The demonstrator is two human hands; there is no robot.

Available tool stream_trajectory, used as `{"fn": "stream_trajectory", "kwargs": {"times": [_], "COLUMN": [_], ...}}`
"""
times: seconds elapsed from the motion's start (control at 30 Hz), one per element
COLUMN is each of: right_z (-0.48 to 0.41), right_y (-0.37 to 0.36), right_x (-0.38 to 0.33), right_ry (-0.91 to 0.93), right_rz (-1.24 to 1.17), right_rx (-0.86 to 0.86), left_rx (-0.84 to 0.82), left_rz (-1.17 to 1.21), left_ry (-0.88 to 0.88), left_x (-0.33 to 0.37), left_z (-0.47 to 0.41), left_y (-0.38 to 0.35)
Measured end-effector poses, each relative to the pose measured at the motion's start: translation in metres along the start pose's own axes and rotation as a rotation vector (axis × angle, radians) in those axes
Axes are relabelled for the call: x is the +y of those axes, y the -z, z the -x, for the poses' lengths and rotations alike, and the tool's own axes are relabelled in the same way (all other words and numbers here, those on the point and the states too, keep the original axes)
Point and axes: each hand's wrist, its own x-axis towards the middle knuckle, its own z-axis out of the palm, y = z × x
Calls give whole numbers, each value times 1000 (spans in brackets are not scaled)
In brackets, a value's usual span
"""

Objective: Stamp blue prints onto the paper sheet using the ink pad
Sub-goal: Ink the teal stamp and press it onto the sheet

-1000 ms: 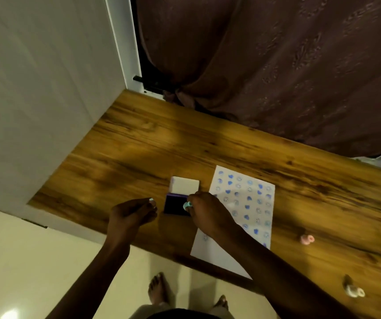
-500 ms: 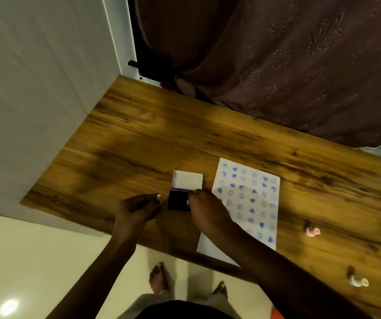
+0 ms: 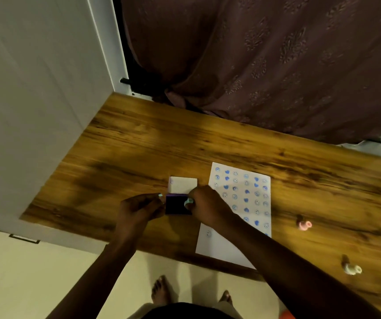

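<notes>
A white paper sheet (image 3: 238, 226) lies on the wooden table (image 3: 139, 148), covered in rows of blue hearts and smiley prints. Left of it sits the dark blue ink pad (image 3: 175, 204) with its white lid (image 3: 182, 185) folded back behind it. My right hand (image 3: 208, 207) pinches a small light-blue stamp (image 3: 188, 202) and presses it onto the pad's right side. My left hand (image 3: 139, 209) touches the pad's left edge with its fingertips, steadying it.
A pink stamp (image 3: 304, 224) and a cream stamp (image 3: 351, 269) lie on the table to the right of the sheet. A maroon curtain (image 3: 265, 65) hangs behind the table, a white wall panel (image 3: 35, 100) stands on the left. My bare feet show on the floor below.
The camera view shifted slightly. My right hand stays with the stamp on the pad, and my left hand has closed in onto the pad's left edge.
</notes>
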Motion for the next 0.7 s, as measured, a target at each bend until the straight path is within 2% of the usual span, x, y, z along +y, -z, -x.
{"fn": "stream_trajectory", "kwargs": {"times": [0.13,0.23,0.47,0.7], "right_z": [15,41,105,121], "right_y": [23,31,-5,-33], "right_x": [18,35,68,67], "right_ry": [-72,-141,-226,-216], "right_rz": [-302,-368,-220,-111], "right_rx": [97,136,165,181], "left_rx": [-24,-41,-65,-77], "left_rz": [4,-21,-62,-68], "left_ry": [34,54,123,147], "left_x": [-2,-9,-21,-19], "left_z": [3,6,9,9], "left_y": [-10,-20,-40,-52]}}
